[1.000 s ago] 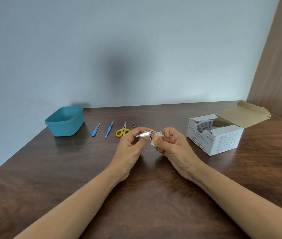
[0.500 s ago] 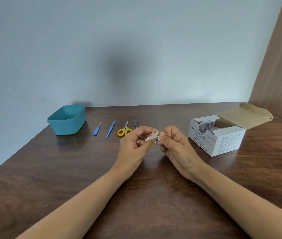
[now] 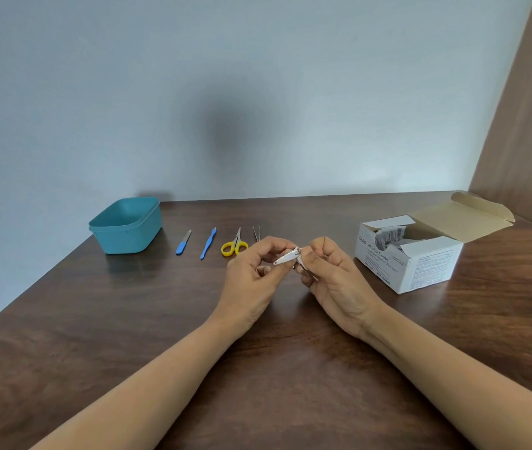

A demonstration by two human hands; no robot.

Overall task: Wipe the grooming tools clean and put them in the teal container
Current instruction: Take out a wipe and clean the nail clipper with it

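Over worktop [image 3: 102,323] centre: left hand [image 3: 251,276] and right hand [image 3: 334,276] both pinch nail clipper [image 3: 287,256], wipe likely underway; teal container [image 3: 128,237] looks empty; scissors [image 3: 234,247] and three more wait.

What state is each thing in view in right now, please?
Container, open, nothing seen inside.
Box, flap open.
Scissors, closed, lying flat.
Clipper, held up between both hands, lever apparently swung out.
Left hand, pinches clipper.
Right hand, grips clipper's other end.
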